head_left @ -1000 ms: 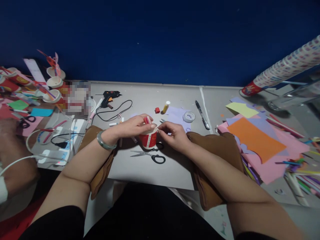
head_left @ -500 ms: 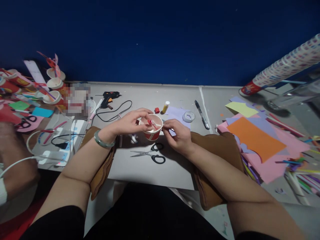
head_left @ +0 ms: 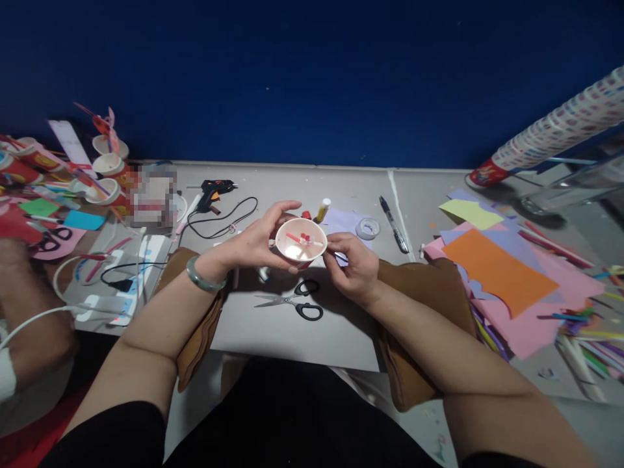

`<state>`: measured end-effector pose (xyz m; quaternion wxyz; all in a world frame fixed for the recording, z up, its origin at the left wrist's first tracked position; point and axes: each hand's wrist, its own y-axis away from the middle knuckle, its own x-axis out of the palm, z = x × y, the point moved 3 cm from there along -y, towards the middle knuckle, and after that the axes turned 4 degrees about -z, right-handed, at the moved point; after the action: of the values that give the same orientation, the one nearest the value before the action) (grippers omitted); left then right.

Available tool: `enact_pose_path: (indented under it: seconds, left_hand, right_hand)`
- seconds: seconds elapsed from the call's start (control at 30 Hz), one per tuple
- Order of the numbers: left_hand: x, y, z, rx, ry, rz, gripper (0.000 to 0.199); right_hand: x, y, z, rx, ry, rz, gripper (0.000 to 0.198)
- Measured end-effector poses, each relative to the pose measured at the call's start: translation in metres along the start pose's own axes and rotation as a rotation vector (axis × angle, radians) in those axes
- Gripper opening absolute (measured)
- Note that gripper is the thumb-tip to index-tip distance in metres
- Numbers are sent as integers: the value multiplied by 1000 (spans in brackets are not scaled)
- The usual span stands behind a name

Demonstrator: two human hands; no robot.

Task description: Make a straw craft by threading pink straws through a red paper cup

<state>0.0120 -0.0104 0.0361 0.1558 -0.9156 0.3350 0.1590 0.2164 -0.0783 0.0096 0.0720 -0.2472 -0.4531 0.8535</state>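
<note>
My left hand (head_left: 260, 242) is wrapped round a red and white paper cup (head_left: 302, 264), thumb at the near side, fingers behind. The cup tilts so that its inside faces me; a red strip and small red pieces (head_left: 306, 238) show in it. At the cup's right rim my right hand (head_left: 355, 265) is closed in a pinch, and its fingers hide whatever they hold. Scissors (head_left: 292, 300) with black handles lie spread on the table below the cup. Behind the cup are a yellow glue stick (head_left: 323, 209), its red cap (head_left: 306, 215) and purple paper (head_left: 341, 221).
A black glue gun (head_left: 214, 194) with its cord lies back left, near a power strip (head_left: 149, 260). Tape (head_left: 367, 227) and a marker (head_left: 394, 224) lie right. Orange paper (head_left: 497, 266) and stacked cups (head_left: 546, 140) are further right. A co-worker's arm (head_left: 34, 312) is at left.
The cup has shifted slightly right and tipped so more of its inside shows. My left hand has turned with it, its fingers now more apart. My right hand has moved slightly right with the rim.
</note>
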Motion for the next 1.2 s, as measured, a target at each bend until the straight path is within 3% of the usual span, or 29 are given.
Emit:
enact_pose_path:
  seconds: [0.13,0.27,0.4,0.53,0.67,0.87,1.0,1.2]
  left_hand:
    - [2,-2,-1,29,-105,-37,76]
    - [1,-2,-1,58,-161,-77,72]
    - [1,-1,-2,83,-213,-89,70]
    - [5,-1,-3,103,-259,-71,65]
    - [12,2,-3,120,-289,-40,65]
    - [20,5,-6,200,-304,14,53]
    - [22,4,-5,230,-243,-25,51]
    - [27,3,0,284,-130,-34,56]
  right_hand:
    - [2,0,-2,28,-31,-4,18]
    - [5,3,-6,123,-75,14,16]
    - [6,4,-9,198,-114,30,44]
    - [3,-4,-2,34,-49,58,64]
    - [-1,-6,5,-129,94,74,49]
    - [-4,-6,8,-212,159,132,21]
    - [-2,-13,11,-197,162,187,18]
    - [-3,-17,17,-131,86,162,17]
